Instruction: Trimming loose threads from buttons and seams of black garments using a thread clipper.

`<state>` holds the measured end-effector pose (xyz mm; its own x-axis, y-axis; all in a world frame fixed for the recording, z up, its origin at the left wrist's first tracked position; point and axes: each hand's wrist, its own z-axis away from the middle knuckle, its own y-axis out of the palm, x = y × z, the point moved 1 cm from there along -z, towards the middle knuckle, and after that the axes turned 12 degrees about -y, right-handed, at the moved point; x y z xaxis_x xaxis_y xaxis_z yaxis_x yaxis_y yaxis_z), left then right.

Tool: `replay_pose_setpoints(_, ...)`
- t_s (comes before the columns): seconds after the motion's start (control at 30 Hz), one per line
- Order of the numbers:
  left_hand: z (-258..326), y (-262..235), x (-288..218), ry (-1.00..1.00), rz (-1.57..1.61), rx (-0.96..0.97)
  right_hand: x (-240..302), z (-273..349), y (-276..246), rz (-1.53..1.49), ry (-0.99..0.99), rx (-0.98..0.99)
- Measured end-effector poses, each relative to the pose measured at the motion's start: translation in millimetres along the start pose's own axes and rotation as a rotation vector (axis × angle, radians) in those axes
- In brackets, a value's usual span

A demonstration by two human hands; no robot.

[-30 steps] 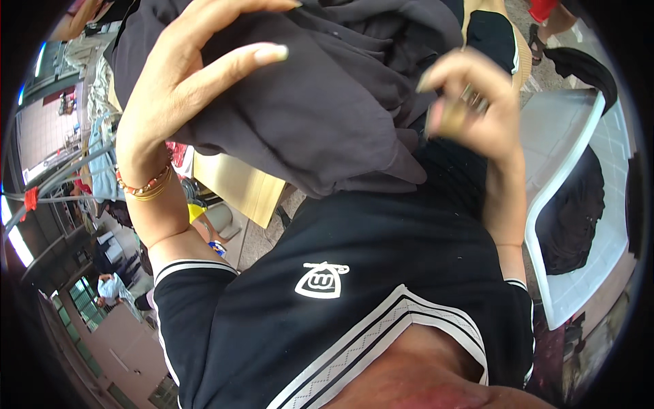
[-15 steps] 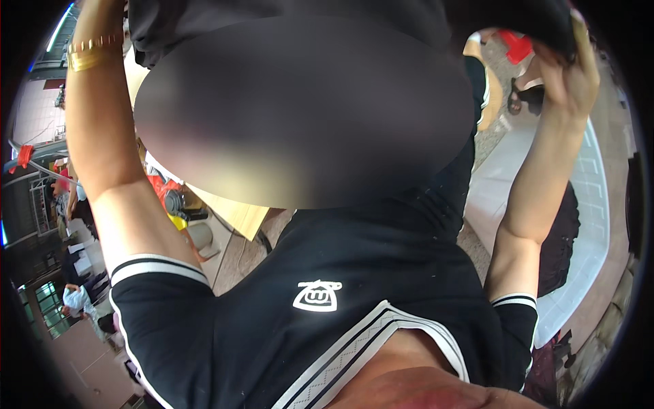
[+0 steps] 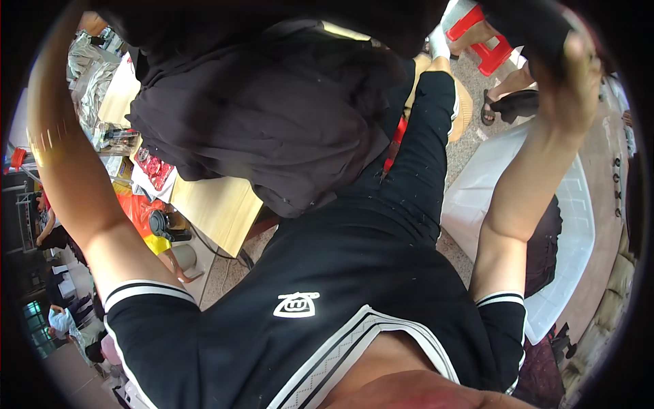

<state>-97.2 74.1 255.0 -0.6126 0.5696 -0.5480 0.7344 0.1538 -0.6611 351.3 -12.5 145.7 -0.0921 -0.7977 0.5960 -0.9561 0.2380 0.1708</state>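
My raised right hand [image 3: 575, 88] at the upper right is closed on a dark piece of cloth [image 3: 521, 34]; motion blurs its fingers. At the upper left my left forearm [image 3: 65, 157], with gold bangles at the wrist, reaches up to the dark rim, and its hand is out of view. Between my arms a bunched dark fabric [image 3: 259, 116] lies over the wooden tabletop [image 3: 221, 208] and drapes toward my lap. Whether it joins the cloth in my right hand, I cannot tell. A slim red tool with a pointed tip [image 3: 393, 150] rests on my thigh.
A translucent white plastic bin [image 3: 579, 225] stands right of me, with dark cloth [image 3: 548, 252] inside. Beyond are a red stool [image 3: 487, 51] and a person's sandalled foot [image 3: 488, 109]. Pale cloth [image 3: 92, 75] is heaped at the far left, and other people are at the left edge.
My left forearm has swung outward to the left. The dark cloth overhead has shifted upward, and the bunched fabric, more tabletop and the red tool now show. My right hand stays raised.
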Motion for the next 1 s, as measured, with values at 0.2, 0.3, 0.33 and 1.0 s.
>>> replay_pose_setpoints(0.2,93,38,24,-0.538,-0.421,1.104,-5,120,78,-0.360,0.171,1.099)
replay_pose_setpoints(0.3,90,52,9,-0.264,-0.297,0.955,-13,150,79,-0.287,0.347,1.239)
replay_pose_setpoints(0.33,84,61,-4,-0.170,-0.253,0.940,-18,152,77,-0.288,0.393,1.237)
replay_pose_setpoints(1.0,54,276,13,0.183,-0.050,0.839,-56,196,29,0.056,0.370,0.201)
